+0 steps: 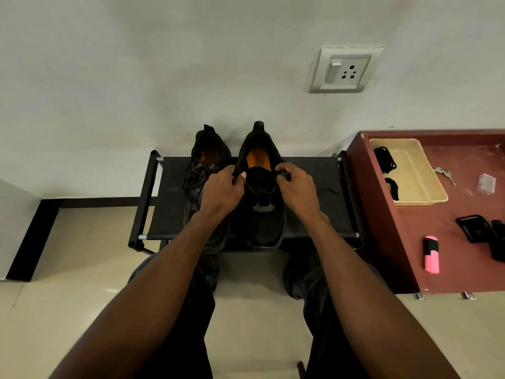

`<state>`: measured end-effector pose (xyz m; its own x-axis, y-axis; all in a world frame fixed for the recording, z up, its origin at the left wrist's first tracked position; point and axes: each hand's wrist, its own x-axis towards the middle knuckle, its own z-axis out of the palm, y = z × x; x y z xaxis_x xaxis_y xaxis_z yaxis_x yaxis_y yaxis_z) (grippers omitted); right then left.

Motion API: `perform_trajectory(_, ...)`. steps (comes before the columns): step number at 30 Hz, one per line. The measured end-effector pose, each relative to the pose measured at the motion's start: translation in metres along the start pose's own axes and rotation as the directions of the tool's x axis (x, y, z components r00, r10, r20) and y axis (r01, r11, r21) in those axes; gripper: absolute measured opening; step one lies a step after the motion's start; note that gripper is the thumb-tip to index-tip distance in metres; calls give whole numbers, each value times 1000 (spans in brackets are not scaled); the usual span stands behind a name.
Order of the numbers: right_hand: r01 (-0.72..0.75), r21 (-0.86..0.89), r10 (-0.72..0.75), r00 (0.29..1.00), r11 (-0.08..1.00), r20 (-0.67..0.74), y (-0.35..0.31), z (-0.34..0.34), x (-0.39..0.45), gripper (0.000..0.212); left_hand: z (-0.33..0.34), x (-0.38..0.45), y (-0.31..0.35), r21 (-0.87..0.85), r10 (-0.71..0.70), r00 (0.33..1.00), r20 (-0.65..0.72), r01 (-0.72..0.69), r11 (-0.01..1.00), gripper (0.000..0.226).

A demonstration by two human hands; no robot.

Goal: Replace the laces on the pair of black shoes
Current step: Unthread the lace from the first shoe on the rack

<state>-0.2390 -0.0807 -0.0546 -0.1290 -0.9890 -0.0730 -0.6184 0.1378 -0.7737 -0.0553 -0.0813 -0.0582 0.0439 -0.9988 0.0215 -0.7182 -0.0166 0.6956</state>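
Currently both hands, left hand [222, 188] and right hand [296, 187], pinch lace ends at right shoe [263, 187] collar; left shoe [207, 170] beside it on the surface [322, 214].

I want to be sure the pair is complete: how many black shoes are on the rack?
2: one shoe held at its collar by both hands, the other left of it.

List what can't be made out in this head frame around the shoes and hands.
- Right shoe: lace ends hidden under left hand and right hand; black on black, so the threading is unreadable.
- Left shoe: front part covered by the left forearm.
- Dark bundles in the tray: too small and dark to tell if they are laces.
- Black items on the red table: cut by the right edge.
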Motion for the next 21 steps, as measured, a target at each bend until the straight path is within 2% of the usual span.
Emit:
perform_trajectory(3,14,-14,-14,999,1000,30,-2,0,1,27,0,0,5,86,39,998,-54,-34,996,32)
perform_trajectory(5,24,5,-24,999,1000,36,-1,1,3,26,6,1,7,100,130,984,-123,-118,988,41)
perform_trajectory(6,23,20,-23,999,1000,40,0,0,5,25,10,2,9,103,177,977,-121,-165,981,37)
perform_trajectory(8,9,50,-12,999,999,46,1,0,6,22,15,2,10,103,204,979,-17,-202,974,26)
perform_trajectory(10,-2,57,-1,999,998,48,1,-2,6,21,17,1,13,71,179,978,108,-187,980,26)
perform_trajectory(14,0,18,-1,999,1000,53,-3,-2,5,22,16,1,15,113,181,962,202,-207,972,20)
perform_trajectory(15,-2,11,1,999,1000,51,-3,-1,5,22,17,0,15,85,184,965,189,-203,976,17)
perform_trajectory(17,-11,9,10,999,1000,40,-2,-1,4,22,19,-2,17,-107,164,983,86,-154,982,11)
perform_trajectory(19,-29,24,28,999,999,25,-1,-2,5,21,19,-7,24,-315,37,997,-75,-59,947,6)
perform_trajectory(21,-45,47,44,999,998,26,0,-3,6,20,21,-13,27,-469,-175,971,-163,80,880,8)
